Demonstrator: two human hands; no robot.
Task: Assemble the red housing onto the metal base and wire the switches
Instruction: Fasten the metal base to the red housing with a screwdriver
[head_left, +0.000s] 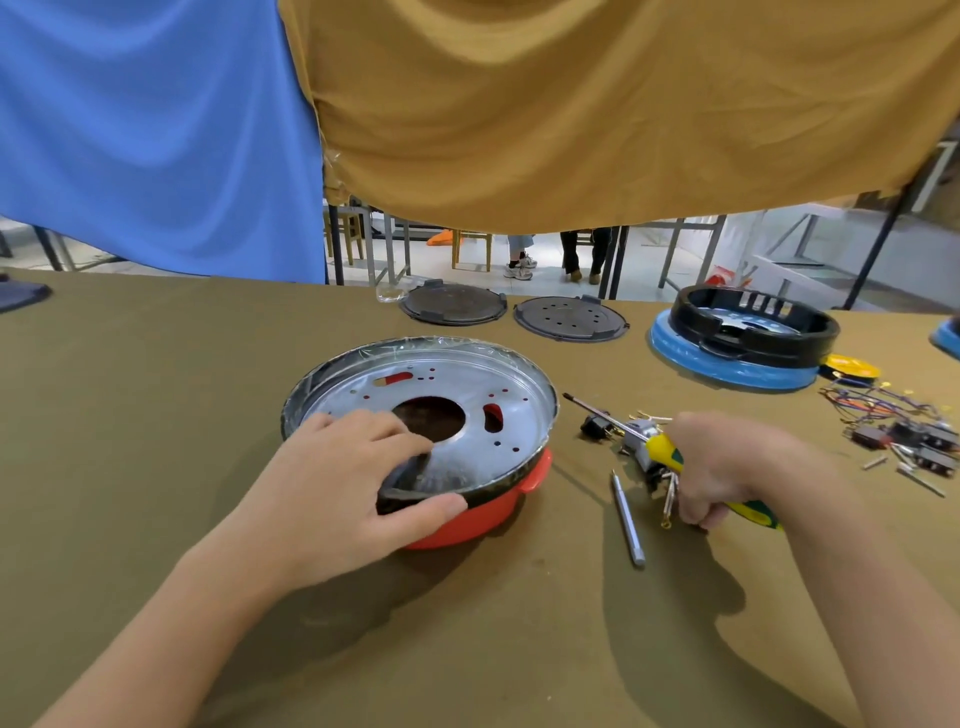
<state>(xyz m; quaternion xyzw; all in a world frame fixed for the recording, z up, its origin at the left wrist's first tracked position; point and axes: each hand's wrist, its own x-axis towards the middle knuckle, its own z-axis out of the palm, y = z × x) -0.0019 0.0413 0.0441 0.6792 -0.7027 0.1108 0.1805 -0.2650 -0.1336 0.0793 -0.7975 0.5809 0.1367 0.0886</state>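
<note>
Firmly, left hand (343, 483) grips the shiny round metal base (467, 410) — right hand (727, 467) clutches a yellow-handled screwdriver (662, 449).

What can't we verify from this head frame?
- Screwdriver grip: handle middle hidden inside right hand.
- Metal base near rim: covered by left hand.
- Red housing: mostly hidden under the base.
- Switches and wires: too small, blurred.

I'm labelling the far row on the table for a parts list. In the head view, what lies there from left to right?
Dark solid disc → dark perforated disc → black ring sitting on a blue base.
</note>
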